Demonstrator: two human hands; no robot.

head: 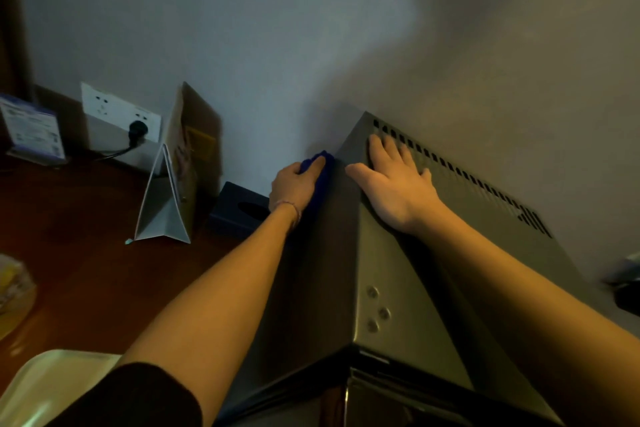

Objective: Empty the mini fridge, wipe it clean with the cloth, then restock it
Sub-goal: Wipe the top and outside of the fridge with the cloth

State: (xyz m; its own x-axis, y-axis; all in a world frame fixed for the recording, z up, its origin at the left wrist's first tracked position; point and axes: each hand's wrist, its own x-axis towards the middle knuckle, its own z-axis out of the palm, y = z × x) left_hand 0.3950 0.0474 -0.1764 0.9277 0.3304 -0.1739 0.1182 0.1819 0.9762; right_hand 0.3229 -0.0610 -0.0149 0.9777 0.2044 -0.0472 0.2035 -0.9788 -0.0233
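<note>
Mini fridge [398,288] beside tissue box [239,210]

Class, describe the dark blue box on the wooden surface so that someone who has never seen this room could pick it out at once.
Start at the grey mini fridge against the wall. Just left of it, on the wooden surface, sits the dark blue box, below the left hand. Unlike the folded card stand beside it, it is low, with an oval slot on top.

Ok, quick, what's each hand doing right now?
Left hand: gripping the blue cloth against the fridge side.
Right hand: open, flat on the fridge top.
</note>
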